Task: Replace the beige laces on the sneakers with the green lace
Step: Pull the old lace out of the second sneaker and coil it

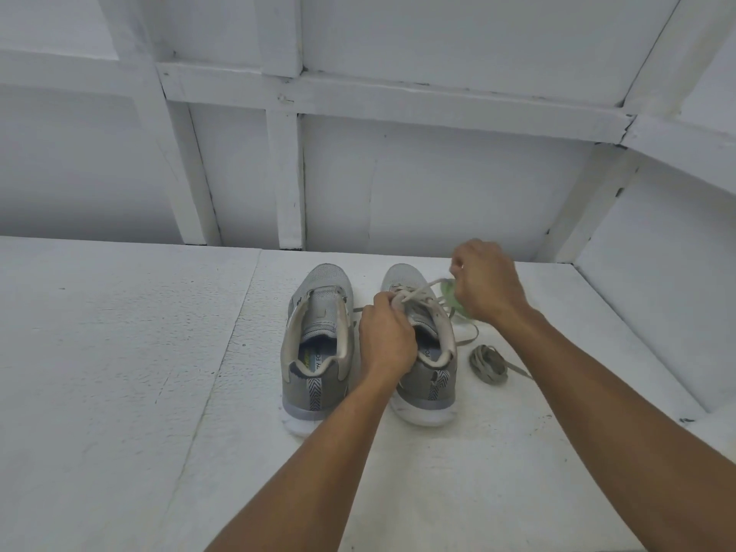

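Left hand [388, 340], right hand [488, 284] pinching beige lace [422, 288], right sneaker [438, 396].

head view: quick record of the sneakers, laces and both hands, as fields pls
surface: white table
left sneaker: heel toward camera, no lace visible in it
right sneaker: heel toward camera, beige lace threaded in it
left hand: grips the beige lace over the right sneaker's tongue
right hand: pinches a strand of the beige lace, drawn out to the right
green lace: bundled right of the right sneaker, partly behind the right hand
coiled loose lace: on the table, right of the right sneaker, apart from it
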`<state>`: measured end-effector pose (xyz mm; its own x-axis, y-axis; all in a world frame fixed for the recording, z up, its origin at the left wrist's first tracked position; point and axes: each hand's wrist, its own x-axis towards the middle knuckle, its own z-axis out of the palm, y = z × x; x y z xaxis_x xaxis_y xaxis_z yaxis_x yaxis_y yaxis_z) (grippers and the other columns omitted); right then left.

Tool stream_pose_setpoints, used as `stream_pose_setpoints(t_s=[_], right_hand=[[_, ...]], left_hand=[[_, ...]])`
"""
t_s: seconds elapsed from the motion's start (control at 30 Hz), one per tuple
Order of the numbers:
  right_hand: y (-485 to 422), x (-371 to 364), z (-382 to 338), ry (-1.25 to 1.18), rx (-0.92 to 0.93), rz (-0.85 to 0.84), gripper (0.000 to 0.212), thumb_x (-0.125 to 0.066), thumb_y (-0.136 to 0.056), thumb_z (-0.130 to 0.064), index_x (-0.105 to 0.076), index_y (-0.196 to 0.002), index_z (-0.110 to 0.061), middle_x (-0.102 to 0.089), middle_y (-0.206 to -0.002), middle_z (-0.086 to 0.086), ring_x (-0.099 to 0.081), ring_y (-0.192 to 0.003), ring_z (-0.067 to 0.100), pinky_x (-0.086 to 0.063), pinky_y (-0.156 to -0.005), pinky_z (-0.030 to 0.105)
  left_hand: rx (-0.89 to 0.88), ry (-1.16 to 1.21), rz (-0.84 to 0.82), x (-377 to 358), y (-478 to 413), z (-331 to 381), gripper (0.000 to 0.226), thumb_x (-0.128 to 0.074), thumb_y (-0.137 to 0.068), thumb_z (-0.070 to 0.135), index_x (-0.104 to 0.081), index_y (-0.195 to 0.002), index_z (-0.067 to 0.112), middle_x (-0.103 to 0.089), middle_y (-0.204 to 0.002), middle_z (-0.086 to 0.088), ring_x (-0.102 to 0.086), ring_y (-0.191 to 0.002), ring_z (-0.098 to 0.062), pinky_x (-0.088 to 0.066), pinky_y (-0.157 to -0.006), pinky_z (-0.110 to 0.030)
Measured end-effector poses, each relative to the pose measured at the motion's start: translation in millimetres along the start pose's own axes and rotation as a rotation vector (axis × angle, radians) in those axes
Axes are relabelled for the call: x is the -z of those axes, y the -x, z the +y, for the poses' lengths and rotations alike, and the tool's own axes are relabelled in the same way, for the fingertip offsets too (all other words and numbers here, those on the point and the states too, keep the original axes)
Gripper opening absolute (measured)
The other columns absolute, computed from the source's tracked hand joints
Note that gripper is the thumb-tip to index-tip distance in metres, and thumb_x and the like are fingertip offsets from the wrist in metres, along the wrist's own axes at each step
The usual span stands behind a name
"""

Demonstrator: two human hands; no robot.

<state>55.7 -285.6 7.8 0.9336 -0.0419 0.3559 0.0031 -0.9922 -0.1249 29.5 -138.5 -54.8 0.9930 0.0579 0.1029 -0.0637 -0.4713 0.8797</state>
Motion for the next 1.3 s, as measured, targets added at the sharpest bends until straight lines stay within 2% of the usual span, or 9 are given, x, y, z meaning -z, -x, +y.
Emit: stream_pose_setpoints(t_s=[0.13, 0.27, 0.43, 0.57, 0.7, 0.8, 0.97, 1.2, 1.3], right_hand=[[0.9, -3.9, -12.6, -0.164, 0.103, -0.11, 0.009, -0.057, -0.092, -0.021, -0.063, -0.092, -0.014, -0.059, -0.116, 0.003, -0.048, -0.112, 0.027, -0.039, -0.096, 0.042], [9.3, -18.1, -29.4, -0.086, 0.206, -0.238, 0.013, -0.062, -0.09, -0.031, -0.07, -0.093, -0.02, -0.054, -0.132, -0.007, -0.038, -0.128, 0.017, -0.031, -0.102, 0.038], [3.6, -14.6, -17.0, -0.03, 0.194, -0.133, 0.011, -0.058, -0.093, -0.028, -0.067, -0.095, -0.021, -0.059, -0.122, -0.008, -0.043, -0.122, 0.021, -0.034, -0.096, 0.038], [-7.2, -0.7, 1.0, 0.017, 0.031, -0.043, 0.009, -0.053, -0.096, -0.02, -0.062, -0.096, -0.016, -0.059, -0.115, 0.002, -0.046, -0.112, 0.027, -0.036, -0.088, 0.039], [-2.1, -0.8, -1.7, -0.115, 0.076, -0.116, 0.029, -0.057, -0.092, -0.02, -0.058, -0.12, -0.015, -0.053, -0.133, 0.003, -0.043, -0.123, 0.027, -0.036, -0.101, 0.04], [7.1, -7.9, -19.1, -0.165, 0.19, -0.206, 0.027, -0.059, -0.09, -0.022, -0.063, -0.116, -0.018, -0.049, -0.139, -0.001, -0.037, -0.131, 0.022, -0.029, -0.107, 0.037], [8.6, -17.9, -30.9, -0.045, 0.259, -0.209, 0.014, -0.058, -0.092, -0.028, -0.068, -0.098, -0.02, -0.057, -0.125, -0.006, -0.04, -0.125, 0.02, -0.035, -0.099, 0.036], [3.4, -5.0, -14.3, -0.1, 0.178, -0.146, 0.008, -0.052, -0.096, -0.015, -0.058, -0.092, -0.012, -0.056, -0.108, 0.003, -0.049, -0.101, 0.025, -0.043, -0.078, 0.037], [-0.4, -2.0, -6.5, -0.136, 0.134, -0.13, 0.009, -0.05, -0.096, -0.006, -0.055, -0.088, -0.008, -0.054, -0.096, 0.005, -0.05, -0.086, 0.025, -0.037, -0.068, 0.034]], left_hand=[[-0.008, -0.026, 0.011, -2.0, 0.0, 1.3, 0.028, -0.034, -0.103, 0.023, -0.055, -0.118, 0.01, -0.06, -0.11, -0.014, -0.055, -0.103, -0.03, -0.044, -0.087, -0.042], [-0.001, 0.001, 0.008, -1.3, -0.5, 0.1, 0.029, -0.034, -0.103, 0.024, -0.054, -0.119, 0.011, -0.061, -0.111, -0.013, -0.056, -0.104, -0.029, -0.045, -0.088, -0.043], [-0.008, -0.017, 0.0, -1.2, -0.5, 0.2, 0.029, -0.034, -0.103, 0.024, -0.054, -0.119, 0.011, -0.06, -0.11, -0.015, -0.055, -0.104, -0.031, -0.044, -0.088, -0.044], [0.009, -0.02, -0.013, 0.4, 0.5, 1.7, 0.03, -0.033, -0.103, 0.022, -0.053, -0.122, 0.011, -0.057, -0.112, -0.016, -0.053, -0.106, -0.032, -0.043, -0.092, -0.044], [0.012, -0.015, -0.008, -0.5, 0.5, 1.0, 0.03, -0.034, -0.103, 0.023, -0.054, -0.121, 0.011, -0.058, -0.112, -0.015, -0.054, -0.105, -0.03, -0.043, -0.089, -0.041], [0.01, -0.006, -0.005, -0.4, 0.5, 1.0, 0.029, -0.034, -0.103, 0.023, -0.054, -0.121, 0.011, -0.059, -0.114, -0.014, -0.055, -0.105, -0.029, -0.043, -0.088, -0.04], [0.02, -0.003, -0.011, 1.5, 1.9, 1.8, 0.03, -0.034, -0.103, 0.022, -0.053, -0.123, 0.011, -0.057, -0.115, -0.014, -0.054, -0.107, -0.028, -0.041, -0.087, -0.037], [0.026, -0.01, -0.011, 1.3, 1.8, 2.0, 0.029, -0.034, -0.103, 0.023, -0.053, -0.121, 0.012, -0.057, -0.113, -0.014, -0.053, -0.105, -0.029, -0.042, -0.087, -0.038], [0.034, -0.02, -0.017, 1.7, 2.3, 3.0, 0.029, -0.034, -0.103, 0.024, -0.053, -0.122, 0.013, -0.057, -0.113, -0.014, -0.053, -0.106, -0.029, -0.043, -0.089, -0.04]])
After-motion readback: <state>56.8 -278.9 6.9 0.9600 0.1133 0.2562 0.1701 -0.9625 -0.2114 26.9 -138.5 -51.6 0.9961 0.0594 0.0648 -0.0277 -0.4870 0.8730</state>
